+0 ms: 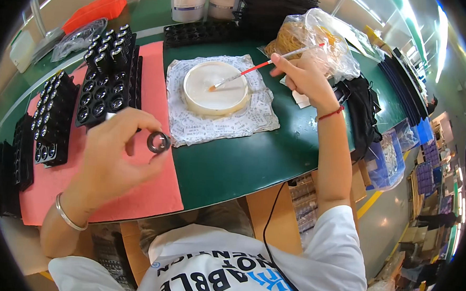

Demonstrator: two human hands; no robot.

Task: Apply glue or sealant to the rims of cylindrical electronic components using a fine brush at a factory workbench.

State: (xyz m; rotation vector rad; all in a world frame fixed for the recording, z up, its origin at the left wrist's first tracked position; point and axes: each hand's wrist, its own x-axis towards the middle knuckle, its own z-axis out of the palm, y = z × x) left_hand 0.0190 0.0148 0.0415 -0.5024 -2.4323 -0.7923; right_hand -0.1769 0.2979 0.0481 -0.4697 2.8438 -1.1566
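Observation:
My left hand [114, 157] pinches a small black ring-shaped part [158, 142] between thumb and fingertips, above a salmon-pink mat [146, 191]. My right hand [303, 76] holds a thin brush [258, 67] with a red and white handle. Its bristle tip dips into a round, shallow cream-coloured dish [216, 87]. The dish rests on a layer of white printed sachets [221, 125] on the green table [253, 157].
Black trays [109, 81] filled with ring parts lie on the mat, with more stacked at the far left [52, 117]. A clear bag of rubber bands [315, 39], two white tubs [189, 2], a red bin [97, 9] and black trays [202, 34] stand behind.

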